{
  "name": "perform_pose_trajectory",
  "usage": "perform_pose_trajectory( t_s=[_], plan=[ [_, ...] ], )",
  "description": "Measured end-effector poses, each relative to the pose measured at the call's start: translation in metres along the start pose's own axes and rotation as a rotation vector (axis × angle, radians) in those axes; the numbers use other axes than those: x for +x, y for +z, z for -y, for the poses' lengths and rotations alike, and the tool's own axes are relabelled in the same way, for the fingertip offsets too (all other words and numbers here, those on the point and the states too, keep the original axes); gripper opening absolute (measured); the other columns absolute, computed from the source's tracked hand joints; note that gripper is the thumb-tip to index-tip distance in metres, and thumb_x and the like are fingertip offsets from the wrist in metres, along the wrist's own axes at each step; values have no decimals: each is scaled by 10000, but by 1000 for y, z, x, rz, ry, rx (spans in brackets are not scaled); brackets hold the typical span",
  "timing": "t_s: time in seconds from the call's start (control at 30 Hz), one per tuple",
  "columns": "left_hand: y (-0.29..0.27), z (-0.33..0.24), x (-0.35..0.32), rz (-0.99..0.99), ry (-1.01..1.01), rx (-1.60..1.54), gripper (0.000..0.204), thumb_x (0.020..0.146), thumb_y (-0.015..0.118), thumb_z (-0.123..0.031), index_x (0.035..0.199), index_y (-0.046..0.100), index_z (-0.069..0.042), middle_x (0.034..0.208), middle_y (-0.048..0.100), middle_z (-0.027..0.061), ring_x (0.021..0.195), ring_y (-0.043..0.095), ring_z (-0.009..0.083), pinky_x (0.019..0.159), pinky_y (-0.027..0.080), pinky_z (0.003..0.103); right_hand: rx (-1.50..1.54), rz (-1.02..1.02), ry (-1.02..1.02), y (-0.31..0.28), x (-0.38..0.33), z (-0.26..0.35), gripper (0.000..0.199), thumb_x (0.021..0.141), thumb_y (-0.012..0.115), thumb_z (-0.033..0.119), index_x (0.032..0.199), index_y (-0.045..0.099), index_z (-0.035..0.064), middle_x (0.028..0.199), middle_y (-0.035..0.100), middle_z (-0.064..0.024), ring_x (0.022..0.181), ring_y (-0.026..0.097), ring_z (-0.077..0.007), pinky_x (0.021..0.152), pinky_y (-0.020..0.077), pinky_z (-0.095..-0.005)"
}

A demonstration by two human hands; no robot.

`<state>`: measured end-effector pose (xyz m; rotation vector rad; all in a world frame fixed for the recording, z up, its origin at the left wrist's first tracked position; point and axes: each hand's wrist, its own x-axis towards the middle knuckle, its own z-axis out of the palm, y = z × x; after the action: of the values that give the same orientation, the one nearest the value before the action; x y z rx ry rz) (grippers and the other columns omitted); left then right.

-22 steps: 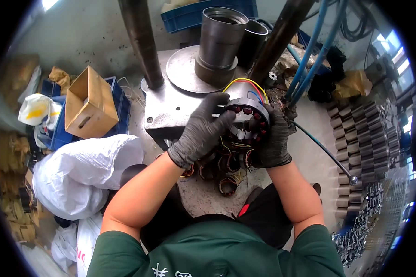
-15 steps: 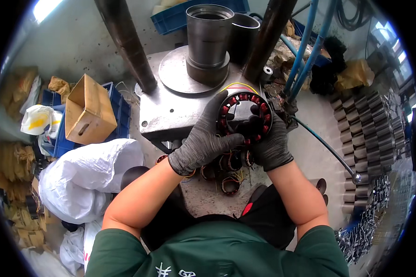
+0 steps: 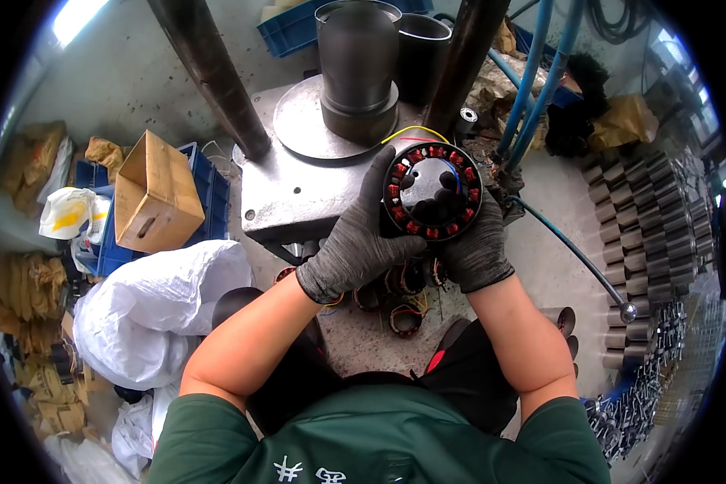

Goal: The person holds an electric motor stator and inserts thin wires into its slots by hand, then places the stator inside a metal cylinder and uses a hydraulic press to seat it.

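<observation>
Between my two hands is a round motor stator [image 3: 394,192], a black ring with red copper windings inside and yellow and red wires trailing from its far side. My left hand [image 3: 358,230], in a grey knit glove, grips its left edge with the thumb along the near rim. My right hand [image 3: 477,250], gloved alike, holds the right and near side; part of its fingers is hidden behind the ring. Dark gloved fingertips show through the opening. Beyond it, a steel cylinder [image 3: 358,68] stands upright on a round plate [image 3: 295,129] on the metal press table [image 3: 286,202].
More stators [image 3: 405,319] with wires lie on the floor below my hands. Leftward are a white sack [image 3: 149,310], a cardboard box [image 3: 155,198] and a blue crate [image 3: 211,194]. Stacked metal cylinders [image 3: 649,234] and a ball-ended lever [image 3: 627,311] are at right. Dark columns [image 3: 210,77] flank the press.
The stator has turned to show its open face more fully and shifted slightly right. Both hands keep hold of it. My view has shifted slightly.
</observation>
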<state>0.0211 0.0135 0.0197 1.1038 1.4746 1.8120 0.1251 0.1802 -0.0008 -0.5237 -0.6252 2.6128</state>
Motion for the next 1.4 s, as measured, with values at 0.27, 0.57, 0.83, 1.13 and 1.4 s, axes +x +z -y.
perform_pose_trajectory(
  t_s=[0.27,0.57,0.83,1.13,1.4],
  plan=[
    [-9,5,-4,-92,-92,-300,978,872,725,5,1640,136,-133,1471,463,173,1329,510,245,1102,484,387,-559,219,-161,23,-3,-10,343,932,627,42,1271,594,1,1202,676,-122,1081,675,-224,937,587,-371],
    [-22,13,-1,-386,-146,-332,620,880,542,75,1469,414,-67,1205,614,94,1048,616,162,903,560,302,-843,67,-200,20,35,13,400,1000,621,424,1166,687,66,995,698,-49,877,658,-175,775,568,-335],
    [-43,17,3,-528,72,50,601,850,550,85,1428,460,-51,1050,609,71,879,627,144,800,640,325,-2115,-350,-670,-39,111,55,555,858,758,397,1282,666,50,1176,705,-219,1113,664,-377,972,521,-444],
    [-58,10,0,-573,-148,-294,550,808,598,50,1347,514,-17,1018,642,63,858,645,155,761,615,319,-1991,-197,-513,-55,112,69,352,902,610,128,1241,692,74,957,717,-173,900,687,-328,833,548,-435],
    [-62,2,-1,-591,-218,-341,507,793,630,-17,1289,521,-6,1014,687,98,803,688,190,751,620,340,-992,304,-406,6,29,42,348,893,557,65,1203,695,-9,892,646,-32,813,631,-131,700,507,-252]
  ],
)
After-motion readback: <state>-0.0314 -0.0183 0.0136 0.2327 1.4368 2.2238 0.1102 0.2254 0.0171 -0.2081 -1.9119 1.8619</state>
